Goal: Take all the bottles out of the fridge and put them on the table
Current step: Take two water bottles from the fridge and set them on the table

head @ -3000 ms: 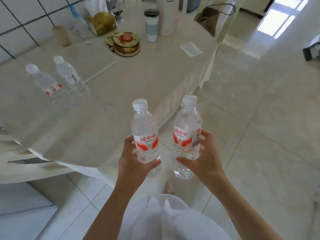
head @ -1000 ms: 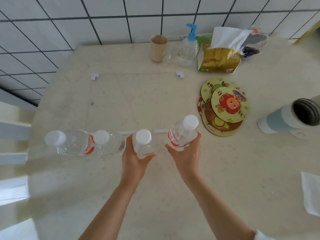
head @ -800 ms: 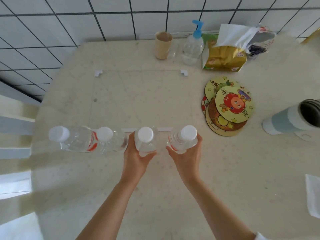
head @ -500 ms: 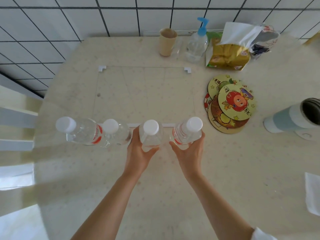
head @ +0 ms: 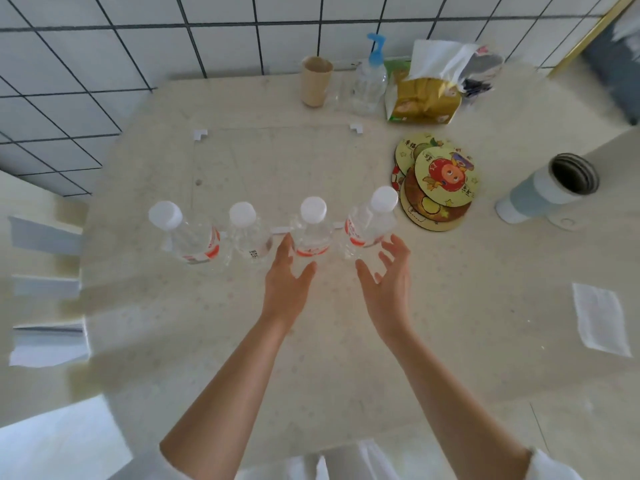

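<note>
Four water bottles (head: 313, 226) upright in row, mid-frame on desk (head: 346, 341). Left hand (head: 287, 275) and right hand (head: 388, 275) both spread, empty, just below row. Pull straight back, avoid clipping bottles; fridge out of view.

Clear plastic bottles (head: 311, 233) on a matt speckled table (head: 346, 323)
</note>
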Demonstrator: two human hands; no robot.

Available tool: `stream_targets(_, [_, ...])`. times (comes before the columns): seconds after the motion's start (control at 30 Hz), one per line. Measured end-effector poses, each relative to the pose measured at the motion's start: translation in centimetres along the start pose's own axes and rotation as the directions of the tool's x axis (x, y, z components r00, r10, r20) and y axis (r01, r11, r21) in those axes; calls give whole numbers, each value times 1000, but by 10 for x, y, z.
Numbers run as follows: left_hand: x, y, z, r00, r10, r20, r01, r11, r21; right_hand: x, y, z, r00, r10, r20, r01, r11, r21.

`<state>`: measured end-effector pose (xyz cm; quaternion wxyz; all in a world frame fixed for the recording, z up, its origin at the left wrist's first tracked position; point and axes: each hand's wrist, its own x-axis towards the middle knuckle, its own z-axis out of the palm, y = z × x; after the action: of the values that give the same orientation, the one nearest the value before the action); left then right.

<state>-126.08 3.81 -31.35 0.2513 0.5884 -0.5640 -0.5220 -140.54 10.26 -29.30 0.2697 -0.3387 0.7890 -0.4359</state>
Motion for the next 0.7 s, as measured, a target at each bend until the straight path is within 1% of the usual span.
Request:
stream_targets(0.07, [-13,5,-7,1000,-28,-12,28,999,-23,-16,-3,-7,1000,-6,8,6,1000,-9])
stream_targets(0.17, [-35,10,-16,999,-5,-50,4,1000,-26,-35,-3,-15,999,-29,28,30,999,-19])
stream_targets(0.23, [-53,11,-21,998,33,-53,-34,999,-6,-48,-1,-21,998,-54,46,55,998,-30])
stream_targets(0.33, [-86,10,-27,997,73,-16,-72,996,57,-72,8,-31,992,-102,74,105,994,-36])
stream_targets(0.4, [-114,5,-28,995,92,-34,-88,991,96,-90,17,-38,985,-134,108,140,989,-48])
stream_targets(0.5, [-160,-7,-27,986,123,-109,-108,986,130,-119,29,-52,968,-191,161,202,978,-53])
stream_targets(0.57, [-198,-17,-22,976,123,-179,-103,988,117,-139,36,-65,947,-211,243,224,974,-28])
stream_targets(0.63, [-240,-27,-18,956,119,-268,-99,991,87,-164,38,-78,908,-228,351,251,968,-20])
stream_targets(0.7, [-274,-33,-16,938,101,-330,-85,994,62,-183,37,-88,871,-271,410,306,952,-20])
